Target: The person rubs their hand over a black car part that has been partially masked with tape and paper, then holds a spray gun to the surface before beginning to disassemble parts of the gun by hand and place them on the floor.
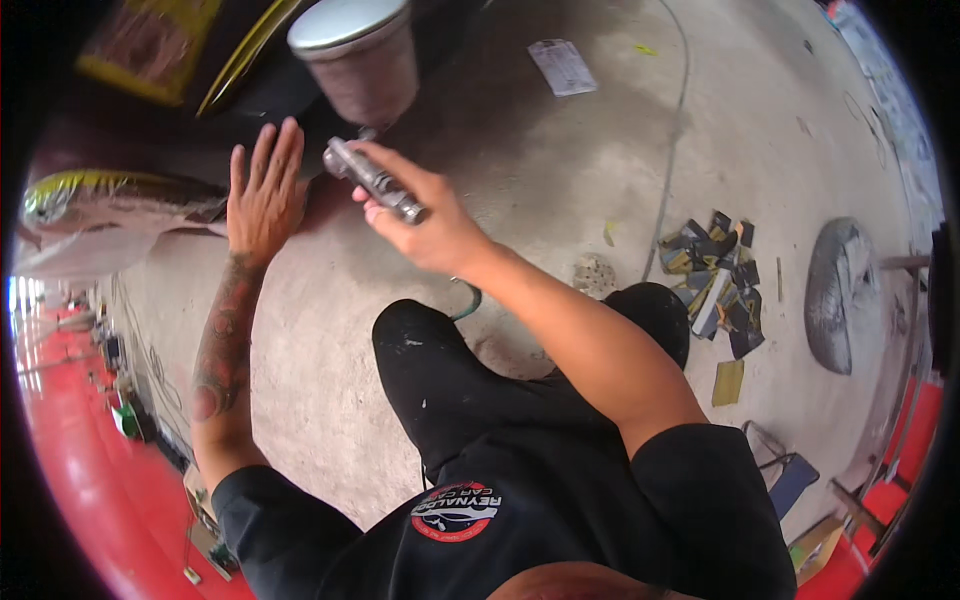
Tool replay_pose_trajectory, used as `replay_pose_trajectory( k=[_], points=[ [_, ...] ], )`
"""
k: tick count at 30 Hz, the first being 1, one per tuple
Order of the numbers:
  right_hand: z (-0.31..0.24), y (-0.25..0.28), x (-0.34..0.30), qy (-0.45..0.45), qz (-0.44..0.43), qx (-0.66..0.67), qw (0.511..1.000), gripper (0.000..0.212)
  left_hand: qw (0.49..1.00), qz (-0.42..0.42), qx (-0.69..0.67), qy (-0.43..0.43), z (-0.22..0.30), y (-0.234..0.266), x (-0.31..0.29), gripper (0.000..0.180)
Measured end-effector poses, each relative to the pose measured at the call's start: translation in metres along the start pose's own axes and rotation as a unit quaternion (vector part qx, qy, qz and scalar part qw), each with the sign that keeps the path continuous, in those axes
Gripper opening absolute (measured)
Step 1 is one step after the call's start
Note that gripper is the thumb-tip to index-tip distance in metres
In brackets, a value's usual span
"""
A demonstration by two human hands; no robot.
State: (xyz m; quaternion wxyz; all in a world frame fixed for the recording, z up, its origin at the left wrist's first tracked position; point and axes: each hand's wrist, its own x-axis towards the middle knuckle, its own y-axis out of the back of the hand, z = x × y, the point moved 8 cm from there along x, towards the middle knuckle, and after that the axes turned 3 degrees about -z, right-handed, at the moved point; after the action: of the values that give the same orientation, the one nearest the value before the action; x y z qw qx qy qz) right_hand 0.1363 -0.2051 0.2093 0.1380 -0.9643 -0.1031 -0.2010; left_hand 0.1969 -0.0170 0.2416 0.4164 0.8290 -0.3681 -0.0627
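My right hand (pixel 432 215) is wrapped round the metal body of a spray gun (pixel 372 178). On the gun sits a pinkish-grey paint cup (pixel 365 80) with a pale round lid. My left hand (pixel 266 195) has its fingers stretched out and nearly flat beside a dark car body panel (pixel 200 135); whether it touches the panel I cannot tell. A green hose (pixel 467 300) shows near my knee, partly hidden by my arm and leg.
Plastic-wrapped, taped trim (pixel 130 200) runs along the car at left. On the concrete floor lie a grey hose (pixel 672 150), a paper sheet (pixel 562 68), a heap of sandpaper pieces (pixel 712 275) and a wrapped grey bundle (pixel 842 295). Tools and clutter line the left side.
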Motion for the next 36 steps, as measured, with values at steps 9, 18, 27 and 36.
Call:
replay_pose_trajectory(
  k=[9, 18, 27, 36],
  points=[
    [-0.008, -0.007, -0.002, 0.045, -0.005, -0.057, 0.997, 0.058, 0.960, -0.190, -0.128, -0.158, 0.071, -0.092, -0.036, 0.056],
    [-0.004, 0.030, 0.016, -0.099, 0.034, 0.050, 0.993, 0.058, 0.673, -0.365, -0.619, 0.174, 0.208, 0.032, -0.203, 0.091],
    [-0.079, 0.128, 0.097, -0.170, 0.278, -0.037, 0.945, 0.048, 0.600, -0.441, -0.631, 0.219, 0.172, 0.251, -0.247, 0.081],
    [-0.208, 0.077, 0.021, -0.259, 0.324, -0.003, 0.910, 0.055, 0.247, -0.501, -0.700, 0.444, 0.119, 0.400, -0.412, 0.067]
  ],
)
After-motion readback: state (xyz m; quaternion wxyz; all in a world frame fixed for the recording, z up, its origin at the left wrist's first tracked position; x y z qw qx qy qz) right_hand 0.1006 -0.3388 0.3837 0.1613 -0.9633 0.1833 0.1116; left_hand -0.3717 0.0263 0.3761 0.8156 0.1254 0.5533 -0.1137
